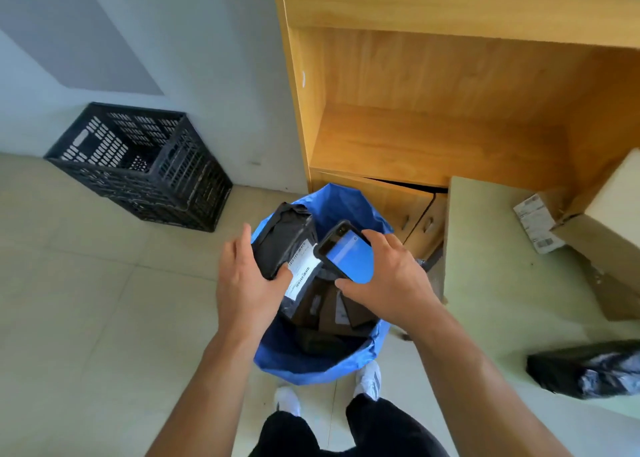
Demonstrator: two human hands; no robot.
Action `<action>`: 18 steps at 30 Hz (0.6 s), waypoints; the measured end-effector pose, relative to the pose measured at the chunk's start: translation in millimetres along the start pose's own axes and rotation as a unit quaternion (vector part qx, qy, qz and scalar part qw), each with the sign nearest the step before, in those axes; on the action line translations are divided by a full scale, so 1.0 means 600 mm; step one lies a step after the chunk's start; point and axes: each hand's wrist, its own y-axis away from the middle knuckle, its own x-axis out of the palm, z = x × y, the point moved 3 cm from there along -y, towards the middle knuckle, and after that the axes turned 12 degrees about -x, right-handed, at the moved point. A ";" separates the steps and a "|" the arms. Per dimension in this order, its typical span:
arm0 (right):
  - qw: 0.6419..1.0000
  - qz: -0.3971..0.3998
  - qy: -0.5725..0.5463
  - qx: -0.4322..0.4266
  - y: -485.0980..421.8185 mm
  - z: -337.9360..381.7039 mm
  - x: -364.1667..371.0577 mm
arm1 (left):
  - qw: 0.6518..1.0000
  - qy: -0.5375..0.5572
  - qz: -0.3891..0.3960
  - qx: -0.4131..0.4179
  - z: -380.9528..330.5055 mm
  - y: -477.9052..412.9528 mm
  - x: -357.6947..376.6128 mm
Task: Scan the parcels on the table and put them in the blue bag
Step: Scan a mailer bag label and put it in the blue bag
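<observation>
Head view, single entry.

1. Left hand (246, 283): grips a black poly parcel (282, 242), thumb pressed on its face beside the white label (300, 274), fingers along its far edge. The parcel is held tilted over the mouth of the blue bag (311, 366), label side up, apparently so the code faces the reader.
2. Right hand (391, 276): fingers curled round a handheld scanner (346, 254), screen lit blue, held just beside and above the label. Judged step: scanning this parcel before it is dropped.
3. Blue bag: stands open on the floor between the person's feet and a wooden cabinet (450, 110), against the table's edge, keeping the drop short. Bagged parcels (325, 313), dark and brown, lie inside.
4. Table (502, 283), right: a wrapped parcel (588, 370) near the front and a cardboard box (606, 249) with a shipping label further back, both apparently awaiting scanning.
5. Black crate (138, 166): on the floor by the wall, well apart from the bag.
</observation>
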 end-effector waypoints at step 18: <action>0.987 -0.087 -0.060 0.119 -0.157 -0.061 0.233 | 0.997 -0.052 0.047 0.028 0.172 -0.205 0.123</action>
